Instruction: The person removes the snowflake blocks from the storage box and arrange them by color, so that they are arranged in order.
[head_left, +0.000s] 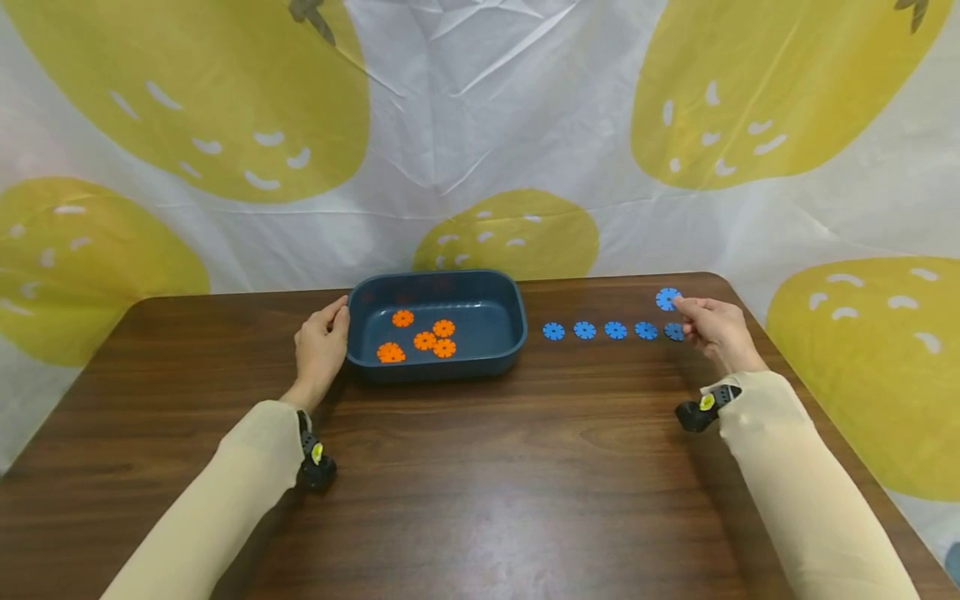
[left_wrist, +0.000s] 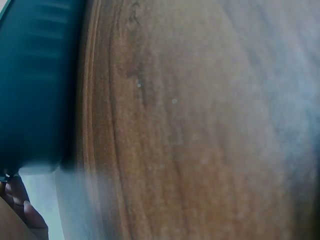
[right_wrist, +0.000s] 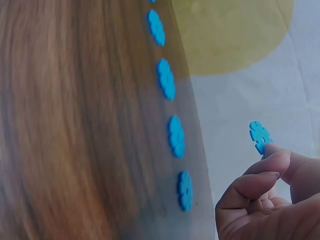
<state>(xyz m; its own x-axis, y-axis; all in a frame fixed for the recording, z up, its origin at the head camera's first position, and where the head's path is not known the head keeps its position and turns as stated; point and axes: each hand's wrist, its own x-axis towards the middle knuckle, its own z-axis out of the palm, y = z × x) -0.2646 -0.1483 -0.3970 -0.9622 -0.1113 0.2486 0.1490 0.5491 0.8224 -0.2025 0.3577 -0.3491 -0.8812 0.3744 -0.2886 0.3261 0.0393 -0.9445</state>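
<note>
My right hand (head_left: 716, 332) pinches a blue notched plastic disc (head_left: 667, 299) between thumb and fingertips. In the right wrist view the pinched disc (right_wrist: 260, 137) stands tilted, its lower edge covered by the fingers. Just below it on the table, several matching blue discs (head_left: 585, 331) lie in a straight row; the rightmost is partly behind the hand. My left hand (head_left: 321, 346) grips the left end of a dark blue-grey plastic basin (head_left: 435, 367). Inside the basin several orange notched discs (head_left: 402, 318) lie scattered, some overlapping.
The brown wooden table (head_left: 480, 467) ends at a back edge close behind the basin and the row. Beyond it hangs a white cloth (head_left: 495, 125) with big yellow fruit shapes. The table's right edge slopes down beside my right forearm.
</note>
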